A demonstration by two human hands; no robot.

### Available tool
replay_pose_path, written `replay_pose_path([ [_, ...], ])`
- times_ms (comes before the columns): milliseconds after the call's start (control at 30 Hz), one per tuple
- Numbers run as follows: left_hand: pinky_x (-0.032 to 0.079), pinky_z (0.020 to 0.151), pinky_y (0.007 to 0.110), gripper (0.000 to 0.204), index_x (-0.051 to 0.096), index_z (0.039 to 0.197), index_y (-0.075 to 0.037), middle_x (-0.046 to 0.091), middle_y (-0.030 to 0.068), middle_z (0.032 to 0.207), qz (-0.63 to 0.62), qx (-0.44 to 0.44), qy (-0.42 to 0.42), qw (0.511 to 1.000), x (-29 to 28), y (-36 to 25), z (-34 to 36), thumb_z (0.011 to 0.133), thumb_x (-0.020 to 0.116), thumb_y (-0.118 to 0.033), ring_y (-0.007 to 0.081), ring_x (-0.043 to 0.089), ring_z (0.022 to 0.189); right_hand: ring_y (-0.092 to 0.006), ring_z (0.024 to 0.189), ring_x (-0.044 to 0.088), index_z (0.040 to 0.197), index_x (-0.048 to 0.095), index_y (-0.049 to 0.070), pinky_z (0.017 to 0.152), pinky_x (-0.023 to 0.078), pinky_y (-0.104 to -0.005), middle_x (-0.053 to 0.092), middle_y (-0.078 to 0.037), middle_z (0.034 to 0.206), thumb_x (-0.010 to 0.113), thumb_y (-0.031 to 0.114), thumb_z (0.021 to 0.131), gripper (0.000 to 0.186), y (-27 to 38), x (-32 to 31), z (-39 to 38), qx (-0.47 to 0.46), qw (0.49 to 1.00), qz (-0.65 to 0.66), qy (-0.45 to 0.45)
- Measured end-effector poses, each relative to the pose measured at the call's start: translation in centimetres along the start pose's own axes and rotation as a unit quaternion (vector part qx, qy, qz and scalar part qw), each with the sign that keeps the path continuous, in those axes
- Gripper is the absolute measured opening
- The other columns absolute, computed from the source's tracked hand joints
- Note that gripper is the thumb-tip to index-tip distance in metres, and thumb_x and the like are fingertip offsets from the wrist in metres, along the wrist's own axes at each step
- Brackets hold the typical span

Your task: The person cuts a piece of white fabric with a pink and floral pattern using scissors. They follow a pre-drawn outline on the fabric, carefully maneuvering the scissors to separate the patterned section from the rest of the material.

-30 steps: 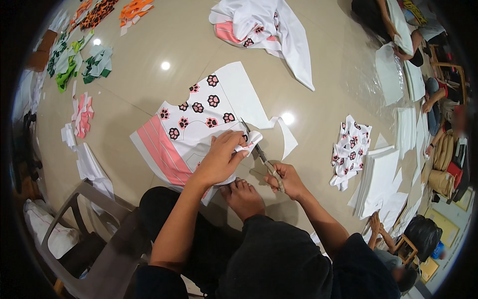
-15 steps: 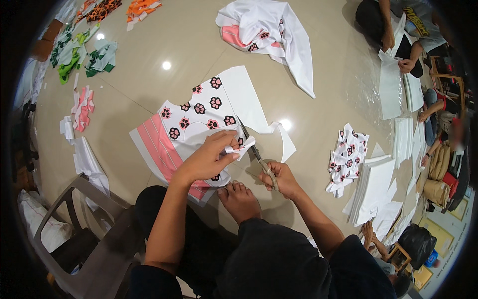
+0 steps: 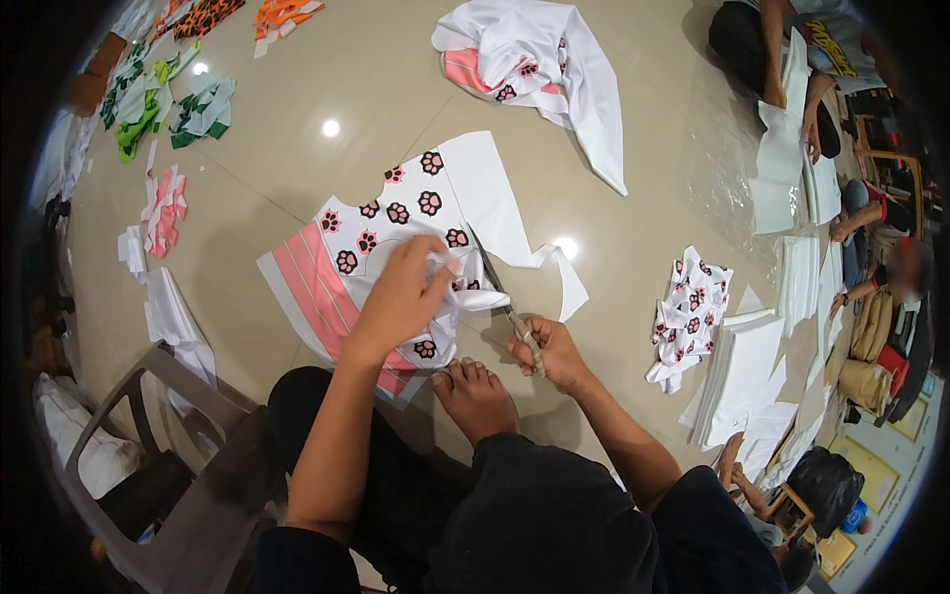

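A white cloth panel with pink-and-black paw prints (image 3: 398, 213) and a pink striped band (image 3: 312, 272) lies on the floor before me. My left hand (image 3: 396, 302) is over its near part, its fingertips blurred by motion. White fabric shows between thumb and fingers; whether they grip it I cannot tell. My right hand (image 3: 554, 351) is closed round the wrapped handles of dark-bladed scissors (image 3: 503, 297). Their blades point away from me along the panel's right side, and a folded strip of cloth (image 3: 482, 299) lies against them. A narrow white offcut (image 3: 567, 282) trails from the panel's right corner.
A crumpled paw-print cloth (image 3: 534, 59) lies farther off. Paw-print scraps (image 3: 693, 307) and stacked white cloth (image 3: 734, 376) are at right. Coloured scraps (image 3: 203, 111) lie far left, and a plastic chair (image 3: 198, 475) stands near left. Other people work along the right. My bare foot (image 3: 477, 401) borders the panel.
My left hand has shifted slightly up and left, its fingers lifted. The scissors and right hand have moved slightly left. At far right, another person's hands have moved over white cloth.
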State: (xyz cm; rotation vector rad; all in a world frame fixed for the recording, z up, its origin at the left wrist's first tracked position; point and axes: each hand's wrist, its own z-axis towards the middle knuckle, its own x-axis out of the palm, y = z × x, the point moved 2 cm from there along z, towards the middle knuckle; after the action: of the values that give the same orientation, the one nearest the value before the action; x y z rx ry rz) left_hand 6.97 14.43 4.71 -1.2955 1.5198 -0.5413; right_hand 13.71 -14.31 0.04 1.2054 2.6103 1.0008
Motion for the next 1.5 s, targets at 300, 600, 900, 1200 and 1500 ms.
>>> replay_pose_path([
  [300,0.002,0.118,0.088,0.117,0.007,0.179,-0.019,-0.004,0.0322,0.182,0.242,-0.168,-0.182,0.938,2.5,5.3,1.3,0.095,0.072,-0.068,0.0648,-0.010,0.162,-0.0078,0.058,0.058,0.087,0.062,0.006,0.052,0.045,-0.0261,0.065,-0.002,0.075,0.083,0.010,0.095,0.023,-0.5,0.9,0.2,-0.012,1.000,0.016,0.004],
  [600,0.002,0.118,0.088,0.126,0.002,0.179,-0.021,-0.013,0.0303,0.181,0.259,-0.188,-0.183,0.929,3.1,5.0,1.2,0.090,0.076,-0.071,0.0639,-0.013,0.162,-0.0073,0.057,0.056,0.094,0.067,0.004,0.054,0.046,-0.0251,0.063,0.000,0.073,0.080,0.008,0.098,0.014,-1.0,1.1,0.4,-0.008,1.000,0.016,-0.003],
  [900,0.004,0.118,0.088,0.126,0.003,0.179,-0.020,-0.011,0.0312,0.181,0.268,-0.195,-0.183,0.926,3.2,4.9,1.2,0.090,0.075,-0.072,0.0645,-0.011,0.162,-0.0079,0.056,0.055,0.094,0.068,0.004,0.054,0.045,-0.0251,0.063,0.000,0.071,0.079,0.007,0.098,0.013,-1.2,1.6,0.3,-0.020,0.999,0.042,0.001],
  [1200,0.003,0.118,0.088,0.126,0.004,0.179,-0.020,-0.010,0.0311,0.181,0.258,-0.193,-0.182,0.929,3.1,5.0,1.2,0.089,0.076,-0.072,0.0647,-0.011,0.162,-0.0071,0.057,0.055,0.093,0.067,0.004,0.054,0.044,-0.0254,0.063,0.001,0.072,0.079,0.007,0.098,0.013,-1.6,1.3,0.1,-0.031,0.999,0.023,0.005],
  [1500,0.002,0.118,0.089,0.127,0.004,0.179,-0.019,-0.010,0.0321,0.181,0.263,-0.193,-0.182,0.927,3.1,5.0,1.2,0.089,0.076,-0.072,0.0647,-0.011,0.162,-0.0071,0.057,0.055,0.091,0.066,0.005,0.054,0.044,-0.0257,0.063,0.001,0.073,0.079,0.007,0.098,0.014,-1.7,1.4,0.0,-0.032,0.999,0.035,0.006],
])
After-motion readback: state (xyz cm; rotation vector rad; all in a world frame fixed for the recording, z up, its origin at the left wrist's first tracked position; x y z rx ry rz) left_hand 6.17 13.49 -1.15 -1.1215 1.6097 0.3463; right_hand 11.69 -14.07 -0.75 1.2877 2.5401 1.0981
